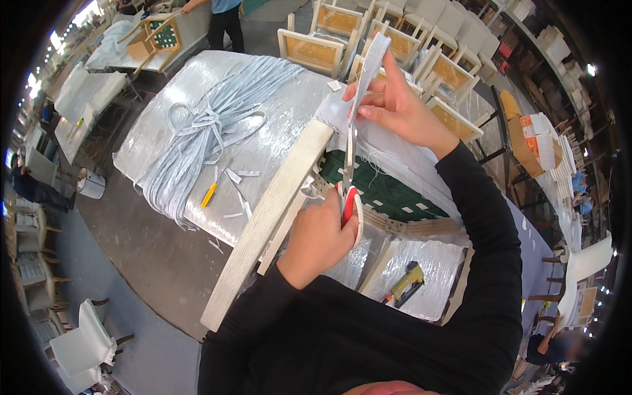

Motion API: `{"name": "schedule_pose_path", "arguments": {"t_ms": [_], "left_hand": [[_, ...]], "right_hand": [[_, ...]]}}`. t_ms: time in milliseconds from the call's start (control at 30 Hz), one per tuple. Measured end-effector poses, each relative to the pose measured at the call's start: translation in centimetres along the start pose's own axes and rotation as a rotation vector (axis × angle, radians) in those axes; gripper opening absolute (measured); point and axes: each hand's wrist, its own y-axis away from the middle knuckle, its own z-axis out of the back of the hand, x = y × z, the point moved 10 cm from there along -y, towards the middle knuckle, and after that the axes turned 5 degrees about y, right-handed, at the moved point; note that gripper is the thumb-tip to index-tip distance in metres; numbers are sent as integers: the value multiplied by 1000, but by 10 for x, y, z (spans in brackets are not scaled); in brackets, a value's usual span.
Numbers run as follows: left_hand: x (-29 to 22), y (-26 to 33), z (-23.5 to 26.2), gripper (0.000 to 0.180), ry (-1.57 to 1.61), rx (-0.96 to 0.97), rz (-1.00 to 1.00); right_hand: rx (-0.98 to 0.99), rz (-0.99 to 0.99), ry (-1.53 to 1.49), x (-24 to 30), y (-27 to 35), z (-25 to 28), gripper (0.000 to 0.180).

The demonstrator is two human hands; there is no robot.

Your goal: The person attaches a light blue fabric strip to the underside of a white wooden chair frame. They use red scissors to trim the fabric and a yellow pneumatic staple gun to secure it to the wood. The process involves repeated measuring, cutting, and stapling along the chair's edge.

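My left hand [320,232] is closed around the red-and-white handles of a pair of scissors [349,164], whose blades point up, away from me. The blades lie against a light grey fabric strip [372,60]. Pinched in my right hand [399,105], the strip stands up from the corner of a chair seat. This upturned chair has a whitewashed wooden leg [270,217], dark green webbing [388,191] on its underside and pale grey upholstery fabric [421,164] along its side. Loose threads hang near the blades. Whether the blades have cut into the strip cannot be made out.
A plastic-covered table [263,89] bears a tied bundle of grey strips [191,141], a yellow utility knife [209,193] and fabric scraps. A yellow-black staple gun [405,284] lies between the chair's legs. Stacked chair frames [313,49] stand behind; a person [226,23] is at the back.
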Motion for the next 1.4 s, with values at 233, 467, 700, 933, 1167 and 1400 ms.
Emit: {"name": "schedule_pose_path", "arguments": {"t_ms": [233, 467, 700, 933, 1167, 1400], "left_hand": [[-1, -6, -5, 39, -1, 25, 17], [-4, -6, -2, 35, 72, 72, 50], [-12, -12, 11, 33, 99, 84, 46], [-6, -33, 9, 35, 137, 92, 16], [-1, -38, 3, 34, 150, 111, 22], [3, -32, 0, 30, 145, 103, -2]], "right_hand": [[-85, -68, 41, -11, 7, 11, 110], [-212, -201, 65, -5, 17, 16, 117], [-239, -207, 13, -1, 21, 14, 115], [-204, -207, -30, 5, 21, 14, 110], [-190, -237, 21, 3, 24, 15, 101], [-132, -262, -142, 10, 23, 12, 114]]}}
